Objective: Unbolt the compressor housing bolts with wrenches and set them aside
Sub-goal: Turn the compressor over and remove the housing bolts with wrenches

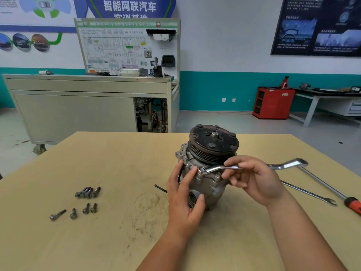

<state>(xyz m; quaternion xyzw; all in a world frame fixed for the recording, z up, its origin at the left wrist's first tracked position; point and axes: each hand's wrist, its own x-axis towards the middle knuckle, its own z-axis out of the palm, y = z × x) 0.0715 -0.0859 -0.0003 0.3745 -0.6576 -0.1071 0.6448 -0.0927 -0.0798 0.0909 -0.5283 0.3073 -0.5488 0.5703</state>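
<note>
behind the pale wooden worktable stood a grey cabinet on castors and a teal-banded workshop wall, while the grey cast-metal compressor with a black ribbed pulley on top sat upright near the table's middle. the left hand lay open against the near side of the housing, fingers and thumb spread over the casting to brace it without closing round anything. the right hand was curled around the middle of a shiny offset ring wrench, its ring end seated on a bolt head at the upper flange, its far end sticking out to the right. to do this turn well, the ring probably needed to sit fully down and square on the head before any pull, since a tilted ring could slip and round it; a grip nearer the free end would likely give more leverage, and the bracing hand should press against the direction of the pull so the body would not twist. well to the left lay a cluster of dark removed bolts and four more below them, the natural place for this one. a slim open-ended spanner and a red-handled screwdriver rested at the right.
</note>
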